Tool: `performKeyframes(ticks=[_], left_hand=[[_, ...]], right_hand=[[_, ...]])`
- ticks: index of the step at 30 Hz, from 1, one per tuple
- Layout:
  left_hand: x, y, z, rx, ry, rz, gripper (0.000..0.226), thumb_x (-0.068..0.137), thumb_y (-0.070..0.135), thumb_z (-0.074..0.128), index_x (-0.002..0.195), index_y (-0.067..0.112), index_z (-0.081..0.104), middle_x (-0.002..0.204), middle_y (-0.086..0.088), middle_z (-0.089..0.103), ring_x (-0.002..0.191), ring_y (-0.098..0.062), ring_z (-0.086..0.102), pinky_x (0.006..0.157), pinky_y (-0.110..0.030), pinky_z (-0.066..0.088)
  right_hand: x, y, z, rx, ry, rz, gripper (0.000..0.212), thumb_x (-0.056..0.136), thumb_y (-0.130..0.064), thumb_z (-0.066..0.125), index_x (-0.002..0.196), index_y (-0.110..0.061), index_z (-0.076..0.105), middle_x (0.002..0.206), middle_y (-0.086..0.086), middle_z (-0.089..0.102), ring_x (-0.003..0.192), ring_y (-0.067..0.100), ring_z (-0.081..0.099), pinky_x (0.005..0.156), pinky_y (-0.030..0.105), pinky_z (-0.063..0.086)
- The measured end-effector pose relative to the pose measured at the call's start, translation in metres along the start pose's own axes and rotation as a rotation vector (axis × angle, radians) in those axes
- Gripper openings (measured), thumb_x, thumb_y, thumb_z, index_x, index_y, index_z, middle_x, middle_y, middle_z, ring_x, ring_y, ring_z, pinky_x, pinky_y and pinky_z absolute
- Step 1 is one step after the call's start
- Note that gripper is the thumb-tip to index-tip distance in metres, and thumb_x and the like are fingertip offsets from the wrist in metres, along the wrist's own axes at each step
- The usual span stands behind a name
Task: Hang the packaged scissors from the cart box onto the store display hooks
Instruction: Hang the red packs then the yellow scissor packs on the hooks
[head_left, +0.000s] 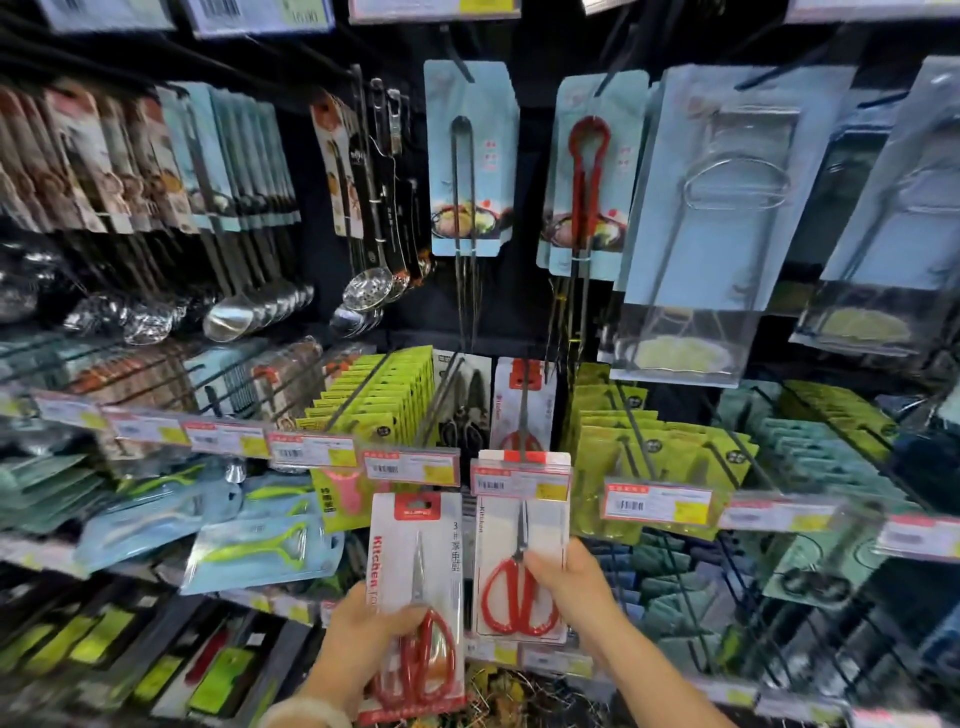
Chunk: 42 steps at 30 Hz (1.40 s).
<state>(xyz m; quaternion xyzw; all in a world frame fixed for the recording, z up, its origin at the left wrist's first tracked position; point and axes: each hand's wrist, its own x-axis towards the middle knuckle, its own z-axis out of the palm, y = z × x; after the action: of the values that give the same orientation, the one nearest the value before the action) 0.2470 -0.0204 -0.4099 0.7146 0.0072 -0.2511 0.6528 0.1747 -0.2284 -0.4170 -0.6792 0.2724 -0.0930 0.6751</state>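
Observation:
My left hand (363, 631) grips a white pack of red-handled scissors (415, 597) by its lower part, upright in front of the shelves. My right hand (566, 584) holds a second pack of red scissors (519, 566) from the right side; the top of that pack sits at the front end of a display hook (524, 410), behind the hook's price tag (519, 483). Further back on the same hook hangs another red-scissors pack (522, 400). The cart box is out of view.
Black scissors packs (465, 410) hang on the hook to the left. Green carded packs (384, 395) fill neighbouring hooks on both sides. Tongs (467, 156) and ladles (234, 306) hang above. Peelers (260, 545) lie at lower left. Price tags line the hook fronts.

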Motion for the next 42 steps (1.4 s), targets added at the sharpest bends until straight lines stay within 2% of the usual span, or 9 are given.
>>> performKeyframes(ticks=[13, 16, 19, 21, 25, 29, 33, 37, 42], left_hand=[[0.017, 0.010, -0.013, 0.005, -0.054, -0.019, 0.036, 0.073, -0.007, 0.073, 0.092, 0.022, 0.060, 0.090, -0.003, 0.072, 0.085, -0.020, 0.067, 0.072, -0.030, 0.052], [0.021, 0.010, -0.013, 0.032, -0.064, -0.021, 0.036, 0.073, -0.004, 0.074, 0.096, 0.021, 0.063, 0.090, -0.004, 0.074, 0.088, -0.023, 0.069, 0.087, -0.041, 0.053], [0.024, 0.010, -0.016, 0.048, -0.083, -0.031, 0.036, 0.072, 0.001, 0.076, 0.100, 0.020, 0.063, 0.091, -0.005, 0.075, 0.089, -0.026, 0.070, 0.090, -0.047, 0.053], [0.027, 0.009, -0.017, 0.056, -0.079, -0.026, 0.037, 0.073, 0.001, 0.075, 0.103, 0.017, 0.062, 0.091, -0.005, 0.074, 0.086, -0.024, 0.070, 0.081, -0.041, 0.056], [0.031, 0.006, -0.018, 0.044, -0.093, -0.034, 0.035, 0.075, -0.003, 0.073, 0.102, 0.014, 0.059, 0.088, -0.006, 0.072, 0.077, -0.019, 0.070, 0.058, -0.024, 0.051], [0.032, 0.005, -0.017, 0.021, -0.120, -0.052, 0.032, 0.076, -0.003, 0.071, 0.102, 0.012, 0.059, 0.086, -0.008, 0.072, 0.076, -0.021, 0.070, 0.057, -0.024, 0.052], [0.036, -0.003, -0.008, 0.024, -0.149, -0.060, 0.037, 0.078, -0.005, 0.070, 0.111, 0.008, 0.059, 0.091, -0.006, 0.071, 0.079, -0.019, 0.068, 0.056, -0.020, 0.054], [0.038, -0.015, 0.005, -0.025, -0.242, -0.110, 0.045, 0.076, -0.007, 0.070, 0.119, 0.003, 0.060, 0.100, -0.017, 0.072, 0.092, -0.034, 0.068, 0.082, -0.045, 0.055], [0.035, -0.016, 0.026, 0.135, -0.292, -0.071, 0.026, 0.090, 0.016, 0.059, 0.113, 0.004, 0.057, 0.096, -0.008, 0.071, 0.090, -0.023, 0.068, 0.084, -0.037, 0.054]], right_hand=[[0.011, 0.013, 0.019, -0.041, 0.050, -0.005, 0.013, 0.090, -0.015, 0.060, 0.100, -0.022, 0.056, 0.102, 0.002, 0.066, 0.095, 0.016, 0.064, 0.086, 0.033, 0.052], [0.011, 0.016, 0.019, -0.015, 0.097, 0.023, 0.017, 0.091, -0.018, 0.059, 0.107, -0.012, 0.057, 0.104, 0.007, 0.067, 0.095, 0.018, 0.064, 0.079, 0.029, 0.053], [0.012, 0.018, 0.019, 0.002, 0.195, 0.059, 0.044, 0.088, -0.034, 0.060, 0.105, 0.005, 0.051, 0.102, 0.026, 0.064, 0.093, 0.032, 0.065, 0.084, 0.047, 0.054], [0.017, 0.017, 0.019, -0.038, 0.219, 0.067, 0.060, 0.081, -0.050, 0.062, 0.098, 0.007, 0.048, 0.098, 0.031, 0.057, 0.086, 0.030, 0.060, 0.087, 0.047, 0.049], [0.040, -0.002, 0.020, -0.133, 0.215, 0.136, 0.034, 0.097, -0.029, 0.046, 0.113, 0.001, 0.045, 0.106, 0.021, 0.054, 0.103, 0.030, 0.056, 0.079, 0.030, 0.039], [0.063, -0.016, 0.016, -0.156, 0.217, 0.257, 0.050, 0.099, -0.028, 0.037, 0.136, 0.007, 0.036, 0.133, 0.026, 0.049, 0.121, 0.038, 0.049, 0.093, 0.043, 0.042], [0.050, -0.007, 0.018, -0.152, 0.153, 0.335, 0.068, 0.085, -0.068, 0.034, 0.132, -0.020, 0.040, 0.131, 0.006, 0.049, 0.117, 0.027, 0.050, 0.097, 0.036, 0.040], [0.006, 0.007, 0.035, -0.077, -0.177, 0.285, 0.030, 0.091, -0.031, 0.058, 0.112, -0.011, 0.055, 0.104, 0.008, 0.068, 0.095, 0.022, 0.067, 0.089, 0.036, 0.054], [-0.003, 0.025, 0.026, -0.083, 0.035, 0.153, 0.010, 0.089, -0.002, 0.058, 0.098, -0.005, 0.056, 0.088, 0.012, 0.072, 0.076, 0.020, 0.068, 0.075, 0.042, 0.058]])
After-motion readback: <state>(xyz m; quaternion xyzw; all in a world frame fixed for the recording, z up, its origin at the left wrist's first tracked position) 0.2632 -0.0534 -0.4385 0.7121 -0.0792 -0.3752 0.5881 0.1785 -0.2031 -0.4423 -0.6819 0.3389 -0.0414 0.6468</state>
